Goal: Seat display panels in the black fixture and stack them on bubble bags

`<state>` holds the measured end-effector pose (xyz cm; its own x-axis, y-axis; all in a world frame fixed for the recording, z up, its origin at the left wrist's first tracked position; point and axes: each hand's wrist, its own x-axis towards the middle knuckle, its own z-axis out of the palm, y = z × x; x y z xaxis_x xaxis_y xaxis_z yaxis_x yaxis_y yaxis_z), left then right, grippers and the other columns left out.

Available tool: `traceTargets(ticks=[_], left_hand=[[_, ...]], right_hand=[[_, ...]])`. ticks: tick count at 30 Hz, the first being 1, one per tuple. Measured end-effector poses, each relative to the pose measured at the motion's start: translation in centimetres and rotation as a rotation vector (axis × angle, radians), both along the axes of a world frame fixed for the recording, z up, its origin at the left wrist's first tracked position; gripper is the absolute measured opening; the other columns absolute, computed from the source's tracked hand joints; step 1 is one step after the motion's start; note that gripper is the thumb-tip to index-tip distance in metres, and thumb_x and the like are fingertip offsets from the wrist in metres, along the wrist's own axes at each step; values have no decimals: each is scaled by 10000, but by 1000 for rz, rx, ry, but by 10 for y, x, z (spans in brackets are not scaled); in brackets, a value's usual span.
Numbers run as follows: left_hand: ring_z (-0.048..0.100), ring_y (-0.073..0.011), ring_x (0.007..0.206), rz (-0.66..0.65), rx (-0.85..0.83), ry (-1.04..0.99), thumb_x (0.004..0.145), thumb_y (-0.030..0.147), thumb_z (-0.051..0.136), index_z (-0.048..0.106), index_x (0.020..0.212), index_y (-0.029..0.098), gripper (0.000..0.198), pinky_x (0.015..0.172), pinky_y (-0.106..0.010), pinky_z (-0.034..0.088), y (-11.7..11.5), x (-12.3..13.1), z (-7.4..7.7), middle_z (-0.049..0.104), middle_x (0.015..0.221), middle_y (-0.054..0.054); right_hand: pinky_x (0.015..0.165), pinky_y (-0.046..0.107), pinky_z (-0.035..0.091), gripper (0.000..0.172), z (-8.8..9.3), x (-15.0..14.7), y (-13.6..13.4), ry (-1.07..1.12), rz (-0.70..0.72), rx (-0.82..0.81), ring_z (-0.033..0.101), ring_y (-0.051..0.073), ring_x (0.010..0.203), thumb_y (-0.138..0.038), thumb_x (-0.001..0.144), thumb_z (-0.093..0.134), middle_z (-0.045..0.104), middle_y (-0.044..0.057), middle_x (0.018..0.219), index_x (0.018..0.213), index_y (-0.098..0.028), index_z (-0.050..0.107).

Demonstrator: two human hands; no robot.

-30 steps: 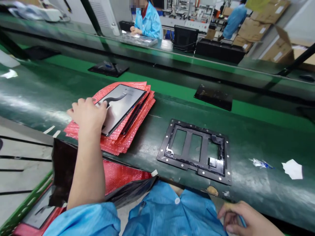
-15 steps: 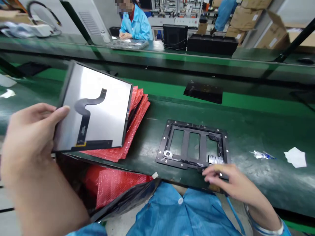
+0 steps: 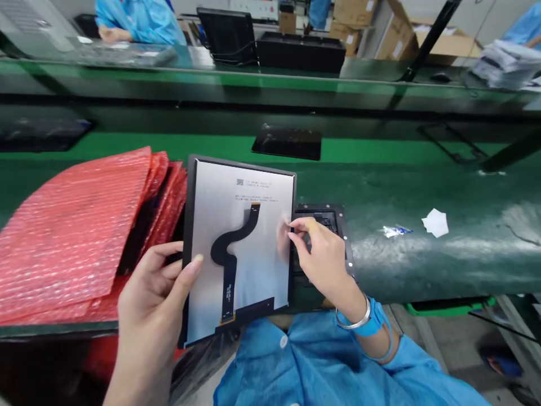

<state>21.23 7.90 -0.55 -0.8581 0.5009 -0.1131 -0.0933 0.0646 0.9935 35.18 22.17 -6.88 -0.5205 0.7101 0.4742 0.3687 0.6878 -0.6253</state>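
A tablet display panel [image 3: 262, 248], silvery back towards me, is held up at a tilt over the bench's front edge. A black ribbon cable [image 3: 228, 248] curves across its back. My left hand [image 3: 158, 299] grips the left edge, thumb on the silvery face. At the right edge, the thumb and forefinger of my right hand [image 3: 323, 254] are pinched together on the panel's rim; their reflection shows in the back. Behind this hand and the panel lies a black frame fixture [image 3: 344, 234] with screws along its border, mostly hidden.
Red bubble-wrap pouches [image 3: 80, 231] are stacked at the left. A dark glass panel [image 3: 287, 142] lies on the green strip beyond. To the right are a small clear wrapper [image 3: 395, 230] and a white paper piece [image 3: 435, 223]. A person in blue [image 3: 143, 22] sits across the bench.
My left hand has brought the display panel rightwards, from above the red pouches to in front of the fixture. My right hand has risen from the fixture to the panel's edge. The view has swung right.
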Motion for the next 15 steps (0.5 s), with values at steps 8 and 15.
traceTargets(ticks=[8,15], left_hand=[[618,-70,489,24,7,22,565,212,831,662,852,253,335,505,-95,516,17,7,-1,686,601,107],[593,-92,439,43,-47,33,559,238,842,667,837,254,329,441,-124,498,22,15,-2,697,609,94]], right_hand=[[612,272,420,120,-4,13,4,-153,-77,37,654,170,739,-129,937,534,682,16,808,1006,-200,603],[630,261,406,105,0,13,10,-342,-14,-160,664,176,790,-105,929,555,684,20,832,939,-208,573]])
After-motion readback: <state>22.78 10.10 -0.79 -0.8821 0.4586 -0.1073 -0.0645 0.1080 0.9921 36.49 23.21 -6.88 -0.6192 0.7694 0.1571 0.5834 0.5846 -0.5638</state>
